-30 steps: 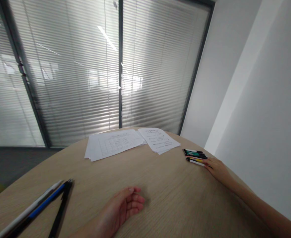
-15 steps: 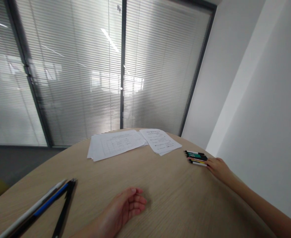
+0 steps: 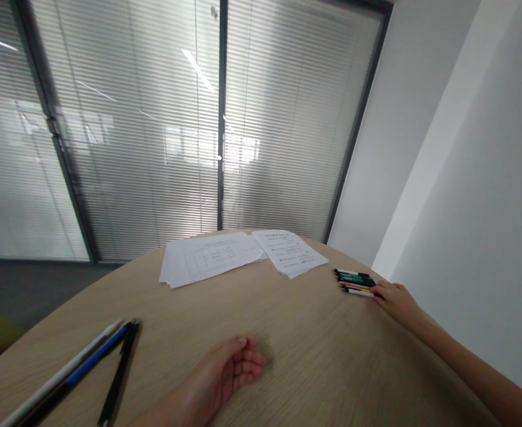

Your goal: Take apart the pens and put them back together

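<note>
My left hand (image 3: pixel 225 373) rests on the round wooden table (image 3: pixel 314 350), palm turned sideways, fingers loosely curled and holding nothing. My right hand (image 3: pixel 397 301) reaches out to the table's right edge. Its fingertips touch the near ends of a small bunch of coloured pens (image 3: pixel 354 281) lying side by side. Whether the fingers grip a pen is hidden by the back of the hand.
Several pens, white, blue and black (image 3: pixel 87 367), lie at the near left. Two stacks of printed paper (image 3: pixel 212 256) (image 3: pixel 290 252) sit at the far side. Glass walls with blinds stand behind; a white wall runs close on the right.
The view has shifted slightly. Both hands stay about where they were; the right hand remains at the coloured pens.
</note>
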`<state>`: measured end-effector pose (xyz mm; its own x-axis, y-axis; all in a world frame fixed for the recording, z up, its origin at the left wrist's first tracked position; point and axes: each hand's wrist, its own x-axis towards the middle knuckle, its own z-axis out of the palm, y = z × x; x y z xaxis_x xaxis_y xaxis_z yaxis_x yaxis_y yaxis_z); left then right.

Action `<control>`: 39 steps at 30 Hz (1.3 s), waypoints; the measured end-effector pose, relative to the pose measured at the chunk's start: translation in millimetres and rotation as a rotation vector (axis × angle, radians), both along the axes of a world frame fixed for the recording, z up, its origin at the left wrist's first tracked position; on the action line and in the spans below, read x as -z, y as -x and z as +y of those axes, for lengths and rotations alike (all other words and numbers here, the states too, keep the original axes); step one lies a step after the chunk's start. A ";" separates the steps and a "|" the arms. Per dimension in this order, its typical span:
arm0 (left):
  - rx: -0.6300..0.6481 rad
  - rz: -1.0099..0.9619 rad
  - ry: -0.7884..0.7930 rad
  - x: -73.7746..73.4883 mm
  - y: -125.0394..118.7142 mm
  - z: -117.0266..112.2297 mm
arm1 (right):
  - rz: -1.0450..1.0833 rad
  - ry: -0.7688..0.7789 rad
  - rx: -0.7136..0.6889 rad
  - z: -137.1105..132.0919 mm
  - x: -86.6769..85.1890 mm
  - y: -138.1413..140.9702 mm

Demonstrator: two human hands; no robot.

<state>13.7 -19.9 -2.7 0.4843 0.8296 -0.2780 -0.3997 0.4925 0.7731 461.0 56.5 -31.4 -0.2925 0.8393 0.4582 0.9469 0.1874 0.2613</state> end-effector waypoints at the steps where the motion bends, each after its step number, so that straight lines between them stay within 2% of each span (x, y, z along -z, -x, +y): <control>1: 0.000 0.002 -0.002 -0.2 -0.1 0.0 | 0.004 -0.004 -0.003 -0.6 -0.2 0.7; 8: -0.007 0.045 -0.020 -2.2 -1.2 -1.4 | 0.049 -0.035 -0.045 -7.5 -11.4 20.7; 11: -0.005 0.094 -0.076 2.5 -3.3 -1.8 | 0.105 -0.027 -0.097 -9.3 -18.8 48.0; 14: 0.043 0.220 -0.194 3.7 -5.0 -3.9 | 0.265 0.009 -0.165 -11.8 -21.0 90.0; 17: 0.083 0.614 -0.399 -10.4 -1.8 -7.6 | 0.296 0.056 -0.242 -20.1 -16.3 138.6; 19: 0.077 1.031 -0.691 -28.9 5.2 -9.2 | 0.342 0.163 -0.325 -29.3 -11.6 166.8; 21: 0.017 1.494 -1.015 -50.2 16.4 -8.5 | 0.370 0.241 -0.380 -39.2 -8.0 186.2; 22: -0.018 1.732 -1.098 -60.2 23.4 -6.9 | 0.371 0.251 -0.391 -43.6 -7.0 192.0; 23: -0.068 1.951 -1.101 -68.9 31.1 -4.6 | 0.374 0.256 -0.398 -47.2 -6.5 195.3; 24: -0.101 2.134 -1.041 -75.9 39.5 -1.5 | 0.377 0.257 -0.403 -49.9 -6.4 196.6; 26: -0.074 2.334 -0.933 -84.2 56.9 6.2 | 0.391 0.263 -0.414 -52.7 -6.7 195.4; 28: 0.091 2.393 -0.826 -85.8 73.0 14.6 | 0.401 0.267 -0.415 -52.8 -6.7 192.7; 29: 0.115 2.395 -0.800 -85.0 79.7 18.6 | 0.402 0.266 -0.412 -52.2 -6.3 191.7; 33: 0.158 2.371 -0.761 -77.4 93.2 30.2 | 0.396 0.268 -0.411 -50.2 -4.2 191.2; 39: 0.198 2.255 -0.809 -64.3 91.0 35.9 | 0.398 0.254 -0.417 -51.4 -5.3 192.5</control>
<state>-77.3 16.1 61.6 0.0769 0.9958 -0.0506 0.9653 -0.0870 -0.2460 268.4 5.1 -26.1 -0.4670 0.7881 0.4011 0.7962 0.5721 -0.1970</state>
